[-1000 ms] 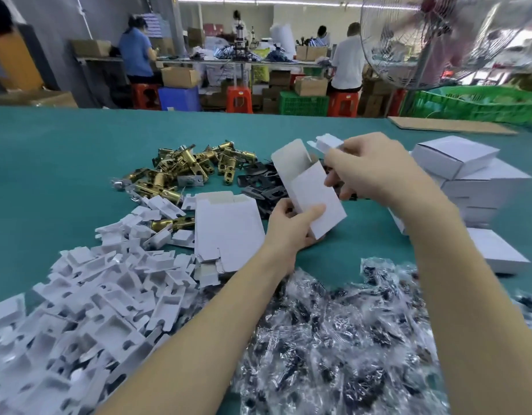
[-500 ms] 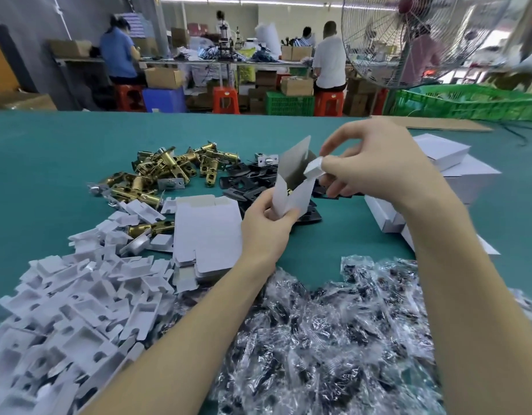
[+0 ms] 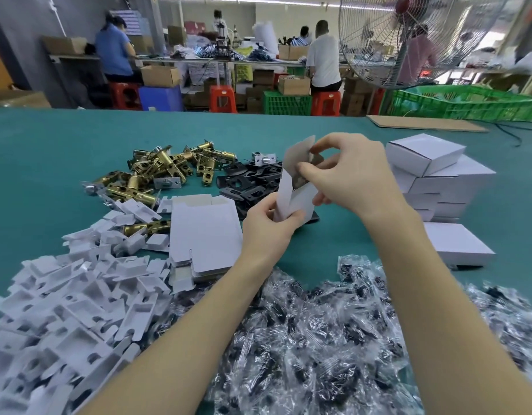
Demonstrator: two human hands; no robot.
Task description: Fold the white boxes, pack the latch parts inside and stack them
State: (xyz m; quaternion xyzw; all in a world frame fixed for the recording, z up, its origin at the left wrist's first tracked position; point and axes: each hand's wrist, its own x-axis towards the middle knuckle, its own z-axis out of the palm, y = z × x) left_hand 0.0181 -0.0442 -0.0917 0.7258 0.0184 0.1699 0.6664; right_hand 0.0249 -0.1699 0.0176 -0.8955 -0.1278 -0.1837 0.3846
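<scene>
You hold a half-formed white box [image 3: 291, 193] in the air above the teal table [image 3: 49, 151], near its middle. Your left hand [image 3: 266, 227] grips the box's near lower corner, thumb and fingers curled round it. Your right hand [image 3: 348, 175] pinches a flap at its far open end, fingertips bent into the opening.

Just left of the box lies a stack of flat box blanks [image 3: 204, 232]. Beyond it lie black strike plates [image 3: 249, 181], and further left a heap of brass latch bolts [image 3: 169, 169]. White plastic inserts [image 3: 73, 295] spread over the near left. Clear bags of small dark parts [image 3: 318, 339] cover the near edge. Finished white boxes [image 3: 432, 172] are stacked at the right.

No writing or brand can be read on any box or part.
</scene>
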